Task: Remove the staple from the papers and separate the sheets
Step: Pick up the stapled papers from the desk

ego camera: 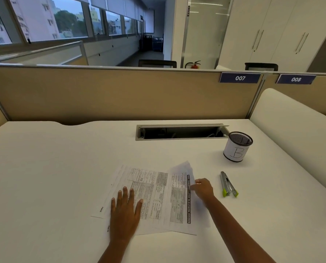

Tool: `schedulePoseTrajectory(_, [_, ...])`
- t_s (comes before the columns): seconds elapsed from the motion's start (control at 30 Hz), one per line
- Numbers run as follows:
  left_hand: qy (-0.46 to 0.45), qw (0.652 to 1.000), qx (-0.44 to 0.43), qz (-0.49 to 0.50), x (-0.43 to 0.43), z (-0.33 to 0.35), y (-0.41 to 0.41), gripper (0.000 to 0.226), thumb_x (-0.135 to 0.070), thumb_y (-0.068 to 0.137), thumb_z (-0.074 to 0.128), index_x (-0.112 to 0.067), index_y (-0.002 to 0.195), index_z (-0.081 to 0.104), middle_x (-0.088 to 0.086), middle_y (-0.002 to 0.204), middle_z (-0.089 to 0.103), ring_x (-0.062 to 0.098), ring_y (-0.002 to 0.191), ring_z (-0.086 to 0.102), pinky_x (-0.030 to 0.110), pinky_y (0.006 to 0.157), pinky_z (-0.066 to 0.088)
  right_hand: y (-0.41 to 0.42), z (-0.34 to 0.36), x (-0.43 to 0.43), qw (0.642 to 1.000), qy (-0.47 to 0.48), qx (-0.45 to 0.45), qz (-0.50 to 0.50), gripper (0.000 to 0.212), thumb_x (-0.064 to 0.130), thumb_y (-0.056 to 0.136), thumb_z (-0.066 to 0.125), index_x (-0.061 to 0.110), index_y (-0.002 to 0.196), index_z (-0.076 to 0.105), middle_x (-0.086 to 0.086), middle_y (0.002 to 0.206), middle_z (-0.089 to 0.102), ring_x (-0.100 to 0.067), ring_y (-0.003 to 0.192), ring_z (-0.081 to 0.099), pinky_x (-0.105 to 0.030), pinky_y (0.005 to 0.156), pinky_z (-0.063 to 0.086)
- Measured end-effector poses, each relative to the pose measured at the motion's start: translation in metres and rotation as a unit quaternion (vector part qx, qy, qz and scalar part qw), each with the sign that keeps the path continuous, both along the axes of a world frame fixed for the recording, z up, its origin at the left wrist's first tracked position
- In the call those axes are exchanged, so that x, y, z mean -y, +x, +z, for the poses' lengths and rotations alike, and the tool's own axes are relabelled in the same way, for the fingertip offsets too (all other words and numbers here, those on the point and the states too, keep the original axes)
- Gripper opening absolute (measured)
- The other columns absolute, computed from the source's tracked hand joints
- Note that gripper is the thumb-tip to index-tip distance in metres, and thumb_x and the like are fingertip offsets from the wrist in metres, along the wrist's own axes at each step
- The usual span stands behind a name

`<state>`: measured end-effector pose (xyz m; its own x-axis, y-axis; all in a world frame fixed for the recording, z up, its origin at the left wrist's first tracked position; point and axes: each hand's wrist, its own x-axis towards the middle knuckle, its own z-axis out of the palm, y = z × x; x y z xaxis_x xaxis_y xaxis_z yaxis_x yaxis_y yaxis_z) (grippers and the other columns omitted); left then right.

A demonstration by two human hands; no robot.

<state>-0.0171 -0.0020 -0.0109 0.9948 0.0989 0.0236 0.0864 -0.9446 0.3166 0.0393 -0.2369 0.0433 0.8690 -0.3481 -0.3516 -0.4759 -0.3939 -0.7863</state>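
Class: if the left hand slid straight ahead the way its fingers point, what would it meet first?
Only more printed white paper sheets under the left hand, then bare white desk; the way looks free.

— What am I seeing of the person, lower part of the frame?

— I'm seeing two bare forearms, no sleeves showing. The left hand [124, 213] and right hand [204, 188] are wearing no gloves, rings or watch.

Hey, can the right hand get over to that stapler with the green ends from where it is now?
Probably yes. The stapler lies on the bare desk just right of the right hand, nothing between them. That hand is pinching a sheet of the papers, so it would likely have to let go first.
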Motion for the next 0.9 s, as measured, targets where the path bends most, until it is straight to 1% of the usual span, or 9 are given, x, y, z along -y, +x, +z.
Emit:
schedulePoseTrajectory(0.1, [-0.017,1.0,-0.002,-0.022,0.0,0.004,0.001,0.078,-0.053,0.09,0.003,-0.004,0.118,0.055,0.024,0.119,0.061,0.04,0.109,0.058,0.053,0.089,0.041,-0.008,0.022,0.001,0.995,0.019,0.092,-0.018,0.024,-0.003,0.077,0.063,0.011,0.088,0.046,-0.008,0.083,0.055,-0.022,0.076,0.054,-0.021,0.051,0.038])
schedulePoseTrajectory(0.2, [-0.094,0.992,0.073,-0.029,0.005,0.031,0.01,0.08,-0.06,0.086,0.005,-0.005,0.13,0.041,0.025,0.135,0.046,0.041,0.127,0.041,0.048,0.103,0.026,-0.006,0.058,0.004,0.977,-0.03,0.205,0.039,0.02,-0.002,0.08,0.06,0.012,0.087,0.047,-0.01,0.083,0.061,-0.022,0.073,0.058,-0.019,0.054,0.043])
schedulePoseTrajectory(0.33, [-0.253,0.943,0.213,-0.037,0.029,0.12,0.026,0.053,-0.029,0.089,0.048,-0.013,0.137,0.031,0.013,0.146,0.034,0.028,0.137,0.028,0.042,0.11,0.028,-0.003,0.127,0.009,0.929,-0.111,0.327,0.137,0.009,0.002,0.082,0.061,0.006,0.089,0.056,-0.001,0.081,0.062,-0.016,0.073,0.058,-0.022,0.062,0.045])
schedulePoseTrajectory(0.43, [-0.336,0.892,0.293,-0.074,0.046,0.189,0.031,0.053,-0.025,0.086,0.053,-0.016,0.135,0.033,0.006,0.142,0.04,0.014,0.128,0.037,0.028,0.103,0.033,-0.005,0.175,0.008,0.89,-0.155,0.387,0.188,0.012,0.001,0.081,0.062,-0.004,0.09,0.056,0.002,0.085,0.061,-0.011,0.078,0.059,-0.021,0.071,0.046])
schedulePoseTrajectory(0.5, [-0.351,0.884,0.292,-0.098,0.052,0.219,0.033,0.052,-0.029,0.084,0.057,-0.02,0.132,0.039,0.001,0.133,0.049,0.013,0.119,0.045,0.023,0.093,0.038,-0.012,0.202,0.004,0.867,-0.172,0.411,0.221,0.012,0.001,0.081,0.062,-0.003,0.091,0.058,0.003,0.088,0.06,-0.01,0.082,0.059,-0.016,0.073,0.047])
schedulePoseTrajectory(0.63, [-0.483,0.836,0.233,-0.117,0.056,0.246,0.03,0.011,-0.027,0.08,0.062,-0.02,0.088,0.062,-0.004,0.082,0.065,0.016,0.074,0.062,0.029,0.062,0.054,-0.023,0.229,-0.008,0.829,-0.215,0.448,0.258,0.015,0.005,0.081,0.061,0.002,0.096,0.061,-0.004,0.092,0.068,-0.01,0.085,0.059,-0.028,0.083,0.049])
schedulePoseTrajectory(0.73, [-0.564,0.791,0.217,-0.096,0.055,0.245,0.031,0.012,-0.024,0.083,0.057,-0.012,0.079,0.06,0.002,0.076,0.065,0.02,0.069,0.064,0.026,0.056,0.056,-0.023,0.222,-0.012,0.791,-0.281,0.503,0.206,0.017,0.011,0.083,0.061,0.009,0.1,0.063,-0.006,0.1,0.071,-0.014,0.091,0.061,-0.052,0.099,0.041])
schedulePoseTrajectory(0.8, [-0.597,0.771,0.21,-0.072,0.051,0.241,0.032,0.013,-0.024,0.086,0.054,-0.013,0.08,0.06,0.001,0.079,0.066,0.014,0.068,0.065,0.023,0.055,0.056,-0.02,0.211,-0.01,0.792,-0.319,0.502,0.134,0.026,0.017,0.084,0.06,0.013,0.11,0.06,-0.006,0.117,0.064,-0.02,0.111,0.056,-0.057,0.109,0.023])
schedulePoseTrajectory(0.9, [-0.628,0.751,0.196,-0.048,0.045,0.236,0.032,0.013,-0.024,0.087,0.051,-0.022,0.077,0.059,-0.004,0.079,0.065,0.003,0.058,0.066,0.017,0.052,0.056,-0.018,0.195,-0.003,0.831,-0.278,0.481,0.031,0.048,0.025,0.084,0.061,0.016,0.128,0.046,-0.011,0.14,0.042,-0.026,0.132,0.036,-0.058,0.109,0.023])
